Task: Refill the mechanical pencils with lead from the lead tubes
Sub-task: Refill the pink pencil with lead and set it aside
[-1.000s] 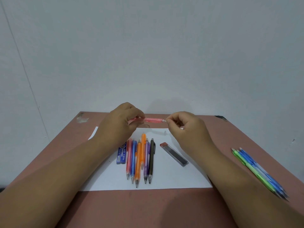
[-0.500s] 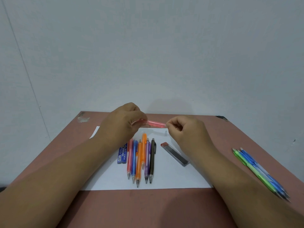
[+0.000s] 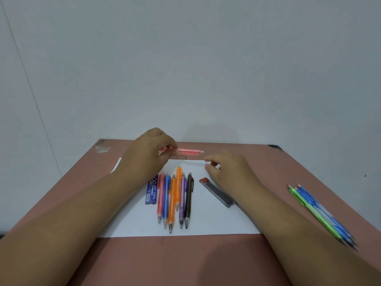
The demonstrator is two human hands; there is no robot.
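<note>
- Your left hand [image 3: 151, 150] is pinching a translucent pink plastic mechanical pencil [image 3: 188, 152], held level above the far edge of the white paper sheet [image 3: 206, 219].
- Your right hand [image 3: 224, 168] sits low just right of the pencil's end, fingertips curled together; can't tell if there's a cap or lead in them.
- Progress guess: early-ish. Six more coloured plastic pencils [image 3: 175, 198] lie side by side on the sheet, probably waiting.
- The clear lead tube with the red cap [image 3: 217, 192] and the blue lead tube [image 3: 152, 189] lie on the sheet either side of that row.
- The green and blue pencils [image 3: 321, 215] off to the right might be the finished pile.
- The pink pencil's white tip end shows, pointing right.
</note>
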